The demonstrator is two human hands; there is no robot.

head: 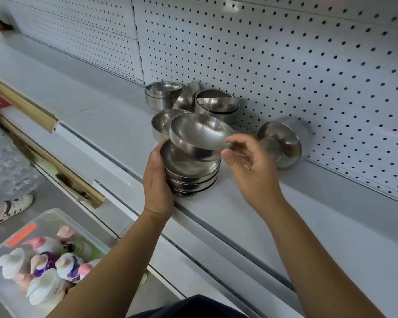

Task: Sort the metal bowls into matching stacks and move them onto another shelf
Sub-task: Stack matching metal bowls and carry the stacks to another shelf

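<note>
A person stands at a white shelf point(115, 134) with a pegboard back, seen from above through their own two bare arms. Near the shelf's front edge stands a stack point(191, 177) of shallow metal bowls, nested upright.

The left hand point(157, 180) is wrapped around the stack's left side, thumb up along the rims and fingers curled behind, steadying it.

The right hand point(246, 166) pinches the right rim of one more bowl point(200, 133) between thumb and fingertips, the other fingers loosely curled. This bowl is tilted and sits just above the stack, its base close to or touching the top bowl; contact cannot be told for certain.

Behind the stack, toward the pegboard, more bowls wait: a single upright bowl point(162, 121) just behind it, a deeper nested pair point(162, 95) farther back, another heap point(217, 105) with one bowl sitting crooked in it, and, to the stack's right, a set lying on its side point(283, 143) against the pegboard.

The step in hand appears to be sorting: adding a matching bowl to the shallow stack. Next the bowl likely needs levelling and lowering until it nests squarely, with the left hand keeping the stack from sliding. The remaining bowls still need matching, and no stack seems to have moved to another shelf yet.
</note>
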